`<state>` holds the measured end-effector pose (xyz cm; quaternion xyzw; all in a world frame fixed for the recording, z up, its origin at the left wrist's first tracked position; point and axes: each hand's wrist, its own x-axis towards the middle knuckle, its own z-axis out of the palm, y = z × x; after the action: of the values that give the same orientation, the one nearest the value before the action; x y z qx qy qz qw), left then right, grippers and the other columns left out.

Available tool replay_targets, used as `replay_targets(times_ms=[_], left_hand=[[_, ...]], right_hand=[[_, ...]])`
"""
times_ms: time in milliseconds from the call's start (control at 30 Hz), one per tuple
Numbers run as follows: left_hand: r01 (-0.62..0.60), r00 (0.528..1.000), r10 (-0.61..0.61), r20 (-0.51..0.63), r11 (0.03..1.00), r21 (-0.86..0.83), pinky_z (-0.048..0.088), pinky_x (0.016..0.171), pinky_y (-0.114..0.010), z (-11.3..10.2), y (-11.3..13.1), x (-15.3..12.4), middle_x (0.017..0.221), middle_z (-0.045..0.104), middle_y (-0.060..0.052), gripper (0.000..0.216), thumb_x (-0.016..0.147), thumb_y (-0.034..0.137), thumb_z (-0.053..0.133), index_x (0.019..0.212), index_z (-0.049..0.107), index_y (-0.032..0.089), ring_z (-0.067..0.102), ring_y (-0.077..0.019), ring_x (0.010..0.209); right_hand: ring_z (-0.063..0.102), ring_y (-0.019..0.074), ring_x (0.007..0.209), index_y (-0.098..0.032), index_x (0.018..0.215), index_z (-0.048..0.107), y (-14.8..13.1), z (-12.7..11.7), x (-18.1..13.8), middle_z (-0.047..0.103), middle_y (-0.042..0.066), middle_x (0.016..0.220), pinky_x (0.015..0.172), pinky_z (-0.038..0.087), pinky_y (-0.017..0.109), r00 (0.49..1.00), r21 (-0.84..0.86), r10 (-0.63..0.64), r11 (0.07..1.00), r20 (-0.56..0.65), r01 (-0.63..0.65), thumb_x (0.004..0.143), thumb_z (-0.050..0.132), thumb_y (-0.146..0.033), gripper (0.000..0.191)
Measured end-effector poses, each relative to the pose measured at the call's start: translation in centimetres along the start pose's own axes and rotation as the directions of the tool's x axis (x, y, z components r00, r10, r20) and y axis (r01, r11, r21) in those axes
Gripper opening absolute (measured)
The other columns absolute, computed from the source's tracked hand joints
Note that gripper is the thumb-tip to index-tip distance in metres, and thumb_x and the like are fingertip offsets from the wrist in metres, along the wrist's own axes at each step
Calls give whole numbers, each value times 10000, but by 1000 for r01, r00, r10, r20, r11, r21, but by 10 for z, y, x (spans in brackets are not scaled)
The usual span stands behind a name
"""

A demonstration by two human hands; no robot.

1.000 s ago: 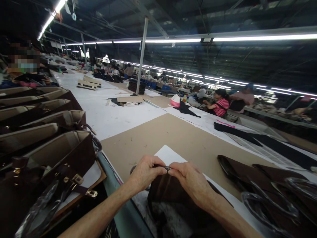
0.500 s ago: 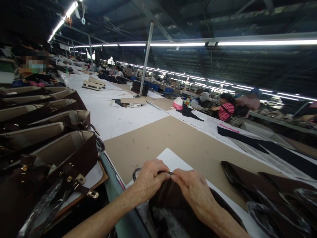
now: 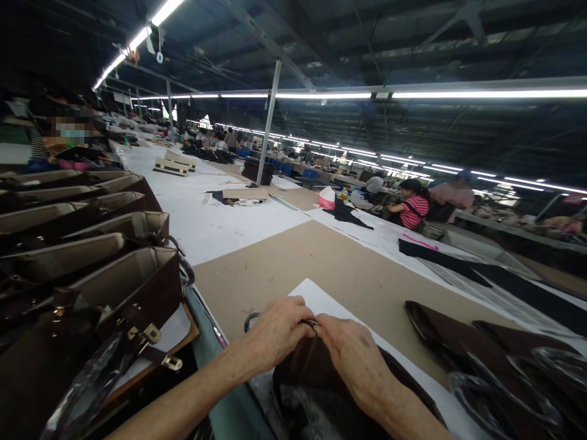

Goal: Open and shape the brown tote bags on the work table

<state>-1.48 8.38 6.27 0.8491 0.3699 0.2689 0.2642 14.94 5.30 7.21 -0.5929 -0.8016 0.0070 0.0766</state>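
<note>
A dark brown bag (image 3: 316,373) lies before me at the table's front edge, partly hidden under my arms. My left hand (image 3: 284,327) pinches the bag's upper edge between thumb and fingers. Close beside it, my right hand (image 3: 342,339) grips the same edge, the fingertips of both hands almost meeting. A white sheet (image 3: 308,293) sticks out beyond the hands. Just left of my left hand shows a plastic-wrapped handle loop (image 3: 250,321). What lies between the fingertips is a narrow dark edge; its details are too small to tell.
Several open brown bags (image 3: 151,275) with beige linings stand in a row at left, metal clasps hanging. More dark brown pieces with wrapped handles (image 3: 486,348) lie at right. Brown board (image 3: 293,263) covers the table ahead. People sit farther off, one in a striped pink shirt (image 3: 415,211).
Both hands keep hold of the bag's edge, with a slight shift of the fingers. The camera view has tilted up a little, so the surroundings sit slightly lower.
</note>
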Motion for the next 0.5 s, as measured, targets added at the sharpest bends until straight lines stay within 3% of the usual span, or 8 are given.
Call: replay_targets(times_ms=[267, 400, 500], left_hand=[[-67, 988, 84, -127, 989, 129, 365, 646, -224, 19, -7, -4, 722, 576, -12, 176, 833, 187, 501, 740, 651, 177, 532, -140, 736], [-87, 975, 119, -185, 981, 174, 366, 641, -232, 27, -8, -6, 705, 589, -17, 171, 818, 166, 506, 709, 638, 170, 538, -137, 715], [-126, 977, 171, -125, 944, 306, 368, 598, -233, 30, -10, -1, 685, 604, -12, 48, 746, 185, 608, 723, 648, 170, 549, -131, 680]], right_hand=[[555, 143, 599, -220, 655, 533, 5, -7, -2, 628, 1, 648, 550, 304, 258, 999, 26, -4, 1000, 33, 3, 898, 381, -278, 293], [561, 175, 583, -241, 649, 509, 10, 8, -5, 622, 17, 627, 534, 299, 290, 999, -33, -45, 999, -31, 44, 894, 311, -277, 317], [574, 201, 559, -279, 638, 515, 25, 28, -3, 619, 34, 591, 519, 300, 308, 991, -22, -98, 995, -95, 97, 847, 347, -273, 269]])
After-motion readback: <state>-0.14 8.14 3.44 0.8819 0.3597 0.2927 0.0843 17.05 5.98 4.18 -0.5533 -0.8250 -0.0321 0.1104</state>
